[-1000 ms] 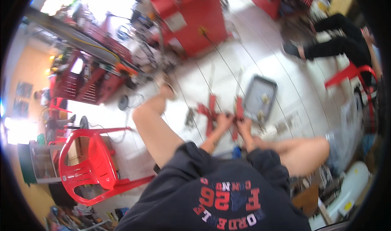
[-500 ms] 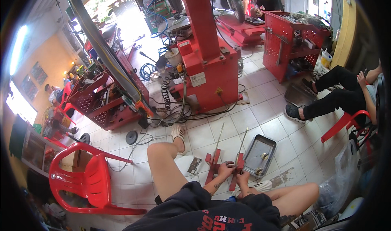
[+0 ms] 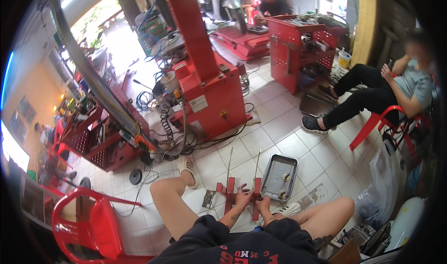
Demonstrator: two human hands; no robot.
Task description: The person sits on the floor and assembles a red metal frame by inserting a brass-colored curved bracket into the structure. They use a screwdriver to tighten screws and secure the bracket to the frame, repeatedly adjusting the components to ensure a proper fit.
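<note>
Low in front of me on the floor stands a red metal stand (image 3: pixel 231 188) with two bars, a thin metal rod (image 3: pixel 230 164) rising from one bar and another metal rod (image 3: pixel 258 164) from the other. My left hand (image 3: pixel 243 198) lies between the bars, its fingers apart and their tips at the right-hand bar (image 3: pixel 257 189). On the other side of that bar is my right hand (image 3: pixel 263 205), fingers curled in close against it; whatever they pinch is too small to make out. Just right of the hands lies a grey metal tray (image 3: pixel 265 175) holding two brass-coloured ring-shaped parts (image 3: pixel 285 176).
A small dark flat piece (image 3: pixel 208 198) lies left of the stand. A red plastic chair (image 3: pixel 100 222) stands at left. Ahead is a big red machine (image 3: pixel 209 101) with cables around its base. At right a person (image 3: pixel 372 87) sits; a red tool cart (image 3: pixel 286 54) stands behind.
The view has turned to the right, so the scene shifts left and more of the seated person shows. My left fingers have spread and lifted slightly; my right hand stays at the bar.
</note>
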